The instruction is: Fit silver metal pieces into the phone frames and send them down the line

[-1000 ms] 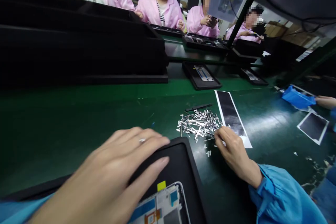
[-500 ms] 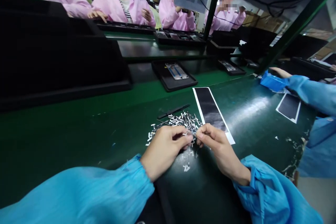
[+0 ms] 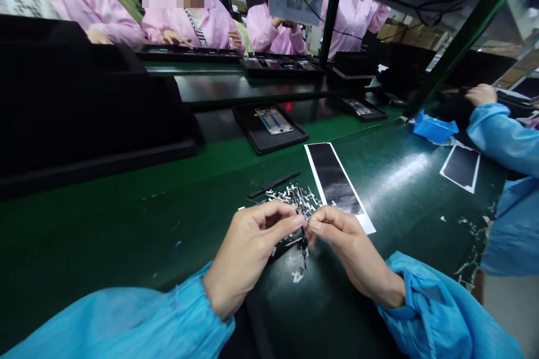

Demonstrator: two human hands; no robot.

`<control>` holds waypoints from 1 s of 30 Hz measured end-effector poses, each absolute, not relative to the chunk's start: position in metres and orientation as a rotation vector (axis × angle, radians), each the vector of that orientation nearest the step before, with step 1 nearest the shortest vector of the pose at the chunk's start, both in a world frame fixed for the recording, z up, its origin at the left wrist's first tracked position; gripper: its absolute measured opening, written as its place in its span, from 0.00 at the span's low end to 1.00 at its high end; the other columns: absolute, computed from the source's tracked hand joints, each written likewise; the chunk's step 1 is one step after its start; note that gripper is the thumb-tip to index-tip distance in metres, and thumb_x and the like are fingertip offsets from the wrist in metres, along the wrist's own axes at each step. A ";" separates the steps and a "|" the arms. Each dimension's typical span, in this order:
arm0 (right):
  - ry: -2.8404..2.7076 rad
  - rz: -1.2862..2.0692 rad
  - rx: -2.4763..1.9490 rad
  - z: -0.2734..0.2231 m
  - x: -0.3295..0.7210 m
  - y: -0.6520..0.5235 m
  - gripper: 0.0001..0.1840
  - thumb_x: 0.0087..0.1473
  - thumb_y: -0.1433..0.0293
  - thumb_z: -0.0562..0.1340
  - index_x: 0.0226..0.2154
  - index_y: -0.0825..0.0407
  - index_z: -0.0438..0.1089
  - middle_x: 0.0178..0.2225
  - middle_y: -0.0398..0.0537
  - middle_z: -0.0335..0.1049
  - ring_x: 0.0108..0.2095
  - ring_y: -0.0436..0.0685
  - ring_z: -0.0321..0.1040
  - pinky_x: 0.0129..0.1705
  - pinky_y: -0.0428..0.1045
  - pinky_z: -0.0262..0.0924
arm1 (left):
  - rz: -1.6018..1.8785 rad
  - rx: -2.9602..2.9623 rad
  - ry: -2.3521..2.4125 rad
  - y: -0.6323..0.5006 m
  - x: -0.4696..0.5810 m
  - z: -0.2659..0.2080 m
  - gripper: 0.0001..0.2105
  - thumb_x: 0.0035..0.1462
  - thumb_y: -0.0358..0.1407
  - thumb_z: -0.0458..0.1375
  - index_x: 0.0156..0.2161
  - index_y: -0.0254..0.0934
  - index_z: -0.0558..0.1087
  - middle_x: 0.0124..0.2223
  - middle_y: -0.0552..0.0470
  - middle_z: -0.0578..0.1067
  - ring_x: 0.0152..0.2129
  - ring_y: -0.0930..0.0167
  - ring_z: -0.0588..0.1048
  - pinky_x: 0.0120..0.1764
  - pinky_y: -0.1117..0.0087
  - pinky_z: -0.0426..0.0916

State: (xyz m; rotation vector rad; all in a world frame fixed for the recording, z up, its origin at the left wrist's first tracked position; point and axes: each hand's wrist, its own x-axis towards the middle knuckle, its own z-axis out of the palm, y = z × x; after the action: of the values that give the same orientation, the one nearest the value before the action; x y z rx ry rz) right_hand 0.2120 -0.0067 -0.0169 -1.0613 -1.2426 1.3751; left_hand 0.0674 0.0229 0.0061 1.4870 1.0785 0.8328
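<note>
My left hand [image 3: 248, 247] is closed, thumb and forefinger pinched together over a pile of small black-and-white strips [image 3: 300, 196]. Close beside it, my right hand [image 3: 347, 244] also pinches, its fingertips almost touching the left ones. Whatever lies between the fingertips is too small and hidden to make out. Just below them several dark and pale strips show on the green bench [image 3: 168, 224]. Behind the pile lies a thin black tool [image 3: 275, 184], perhaps tweezers. A black sheet with white edges [image 3: 334, 179] lies beyond my right hand.
A black tray [image 3: 252, 137] holds a phone frame [image 3: 273, 120]. Large black boxes [image 3: 105, 106] stand at the left. To the right are a blue packet [image 3: 435, 126], another dark sheet [image 3: 461, 167] and a co-worker's blue sleeve [image 3: 501, 132]. People in pink sit opposite.
Both hands stay pinched over the pile, and my left hand has shifted slightly left and down. The co-worker's hand at right has moved off the blue packet. The view has shifted slightly.
</note>
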 end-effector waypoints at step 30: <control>-2.075 1.106 -1.269 -0.008 0.256 -0.032 0.11 0.52 0.71 0.53 0.20 0.53 0.56 0.23 0.42 0.56 0.26 0.50 0.53 0.30 0.47 0.48 | 0.827 1.645 1.365 -0.009 0.025 0.038 0.08 0.36 0.43 0.62 0.23 0.43 0.74 0.25 0.59 0.76 0.22 0.72 0.74 0.21 0.83 0.68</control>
State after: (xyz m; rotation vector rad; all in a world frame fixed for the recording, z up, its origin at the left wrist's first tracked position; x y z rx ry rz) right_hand 0.2561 -0.0320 -0.0085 -1.2685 -2.0748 1.1058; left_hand 0.0246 -0.0087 0.0377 1.6452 1.3654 0.8271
